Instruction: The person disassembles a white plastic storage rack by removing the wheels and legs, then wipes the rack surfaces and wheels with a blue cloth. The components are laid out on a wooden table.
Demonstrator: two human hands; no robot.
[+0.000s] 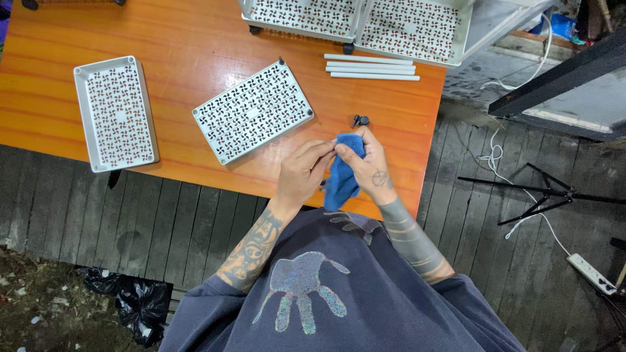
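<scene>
A blue cloth (342, 175) hangs between both hands over the near edge of the orange wooden table (182, 52). My left hand (302, 171) pinches the cloth's upper left side with fingertips. My right hand (370, 163) grips its top right, fingers curled around it. A small black caster wheel (360, 120) lies on the table just beyond my right hand. A white perforated tray (253, 111) lies to the left of my left hand.
Another white perforated tray (115, 112) sits at the table's left. Three white rods (372, 67) lie at the back right, next to larger white perforated panels (355, 19). A black tripod (541, 192), cables and a power strip (592, 274) lie on the plank floor at right.
</scene>
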